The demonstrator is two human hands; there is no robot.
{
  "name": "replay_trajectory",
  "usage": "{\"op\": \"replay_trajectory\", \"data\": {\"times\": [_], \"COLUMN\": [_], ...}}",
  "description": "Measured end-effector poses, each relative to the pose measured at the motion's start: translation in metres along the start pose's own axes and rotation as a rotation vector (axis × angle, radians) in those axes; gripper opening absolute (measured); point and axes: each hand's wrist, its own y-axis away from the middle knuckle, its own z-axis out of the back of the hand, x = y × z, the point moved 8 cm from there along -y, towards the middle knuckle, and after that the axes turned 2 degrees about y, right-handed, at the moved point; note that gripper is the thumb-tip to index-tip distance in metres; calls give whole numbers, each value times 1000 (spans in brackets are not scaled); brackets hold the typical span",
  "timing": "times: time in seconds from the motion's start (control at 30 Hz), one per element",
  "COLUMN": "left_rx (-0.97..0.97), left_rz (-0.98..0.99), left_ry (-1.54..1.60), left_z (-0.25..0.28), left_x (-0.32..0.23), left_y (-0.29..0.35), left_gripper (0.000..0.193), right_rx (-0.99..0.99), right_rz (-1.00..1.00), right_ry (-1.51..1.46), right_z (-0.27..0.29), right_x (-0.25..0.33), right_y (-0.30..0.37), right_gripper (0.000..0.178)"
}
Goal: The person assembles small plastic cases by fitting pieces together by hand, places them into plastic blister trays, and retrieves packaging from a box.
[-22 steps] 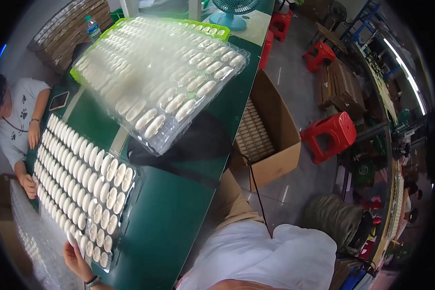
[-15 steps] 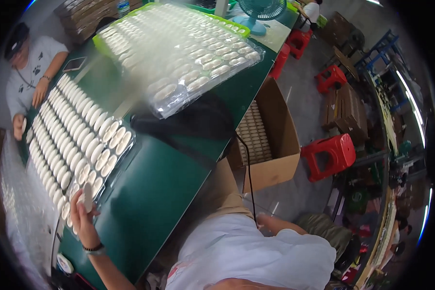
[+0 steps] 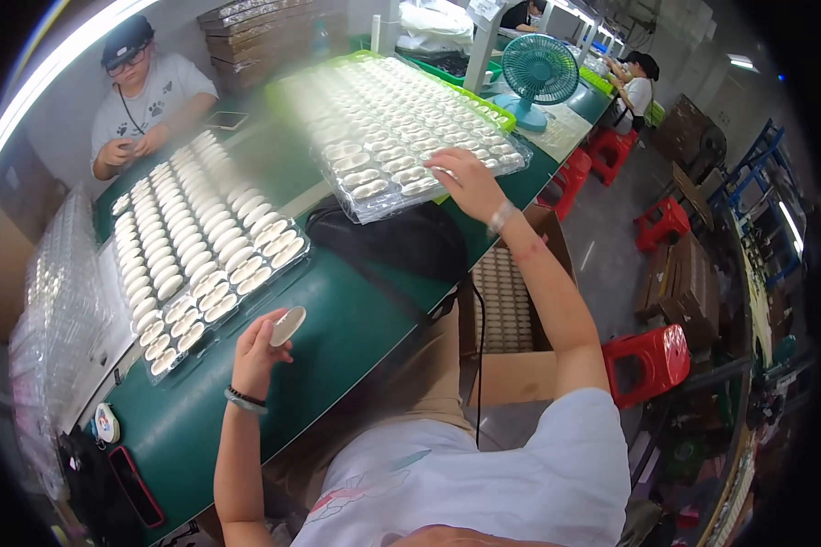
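My left hand (image 3: 254, 357) is closed around the end of a white oval shell (image 3: 289, 325), held above the green table with its hollow face showing. Over the near edge of the right-hand tray (image 3: 365, 208), my right hand (image 3: 470, 180) reaches out with loosely bent fingers. Its fingertips are at the hollow white shells (image 3: 400, 164) there; no lifted piece shows in them. The left-hand clear tray (image 3: 303, 248) carries rows of white ovals, mostly rounded side up, with hollow ones (image 3: 214, 296) along its near edges.
Across the green table (image 3: 337, 324) sits a person (image 3: 150, 100), hands together. A black bag (image 3: 401, 239) lies between the trays. An open carton (image 3: 520, 374) of white pieces and red stools (image 3: 648, 360) stand right. A fan (image 3: 538, 73) is at the far end; a phone (image 3: 137, 488) lies near left.
My left hand has moved right, away from the left tray, with the shell. My right hand has come up from my side to the right tray. The view has tilted up.
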Motion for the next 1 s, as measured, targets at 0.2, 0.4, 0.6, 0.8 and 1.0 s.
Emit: {"op": "replay_trajectory", "data": {"times": [0.2, 0.4, 0.6, 0.8, 1.0], "left_rx": [-56, -116, -118, 1, 71], "left_rz": [-10, -27, -20, -6, 84], "left_ry": [30, 143, 196, 376, 493], "left_z": [22, 43, 36, 29, 23], "left_x": [6, 4, 0, -3, 2], "left_y": [3, -1, 3, 1, 6], "left_gripper": [38, 35, 38, 39, 44], "right_rx": [400, 311, 294, 52, 358], "right_rz": [5, 129, 135, 3, 162], "right_ry": [270, 125, 101, -27, -726], "right_z": [-70, -58, -63, -22, -96], "right_x": [-54, -40, -31, -9, 180], "right_y": [-31, -36, -37, -43, -12], "right_gripper": [27, 14, 9, 10, 12]}}
